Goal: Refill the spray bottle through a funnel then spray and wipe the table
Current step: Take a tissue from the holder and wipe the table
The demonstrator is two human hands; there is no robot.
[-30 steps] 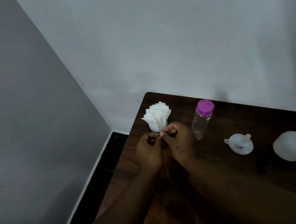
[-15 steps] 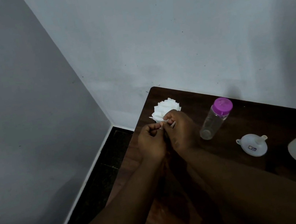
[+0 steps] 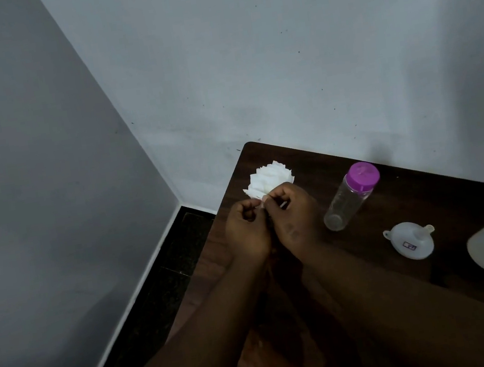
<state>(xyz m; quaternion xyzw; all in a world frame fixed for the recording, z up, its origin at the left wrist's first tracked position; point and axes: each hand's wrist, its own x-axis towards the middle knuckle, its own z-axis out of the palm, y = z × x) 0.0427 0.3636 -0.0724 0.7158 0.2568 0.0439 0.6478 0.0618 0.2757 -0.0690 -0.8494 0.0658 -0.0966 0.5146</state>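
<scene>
Hands [image 3: 250, 234] [image 3: 292, 221] still pinched on one tissue [image 3: 269, 184], bottle [image 3: 351, 197] unmoved.

Both forearms bare, no sleeves or jewellery visible.

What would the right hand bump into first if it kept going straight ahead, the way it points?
Most likely the fan of white napkins, just beyond the right hand; past that, the wall. Depth is hard to judge.
</scene>
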